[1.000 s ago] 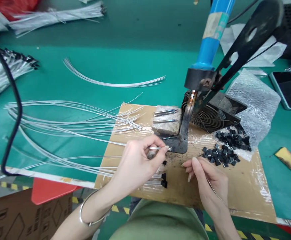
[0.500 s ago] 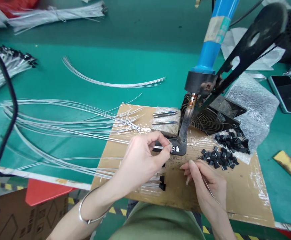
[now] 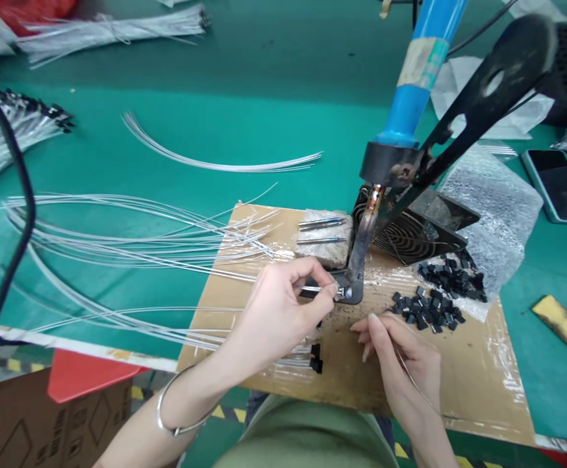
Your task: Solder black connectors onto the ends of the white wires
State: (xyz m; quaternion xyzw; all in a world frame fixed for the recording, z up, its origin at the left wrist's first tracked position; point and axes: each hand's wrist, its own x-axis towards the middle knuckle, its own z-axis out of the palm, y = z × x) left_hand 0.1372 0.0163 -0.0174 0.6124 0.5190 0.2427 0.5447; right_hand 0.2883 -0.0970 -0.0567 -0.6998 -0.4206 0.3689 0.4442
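Observation:
My left hand [image 3: 283, 305] pinches thin white wires [image 3: 229, 275] between thumb and forefinger, with their tips at the bent metal tip of a soldering iron [image 3: 361, 247] over a black plate [image 3: 356, 292]. The iron has a blue handle [image 3: 404, 110]. My right hand [image 3: 404, 364] is lower right of the plate, fingers curled around a thin strand of wire [image 3: 414, 380]. Small black connectors [image 3: 429, 309] lie in a pile above it. Wires with black connectors on their ends [image 3: 316, 359] rest below my left hand.
A cardboard sheet [image 3: 482, 377] lies under the work. Loose white wires [image 3: 117, 247] spread left. Behind the iron stands a black fan [image 3: 410, 234], with bubble wrap [image 3: 497, 208], a phone [image 3: 560, 185] and a yellow sponge [image 3: 563, 322] to the right. A black cable [image 3: 17, 162] hangs at left.
My left hand has shifted very slightly right with the wires, and their tips now touch or nearly touch the iron's tip. My right hand has hardly moved.

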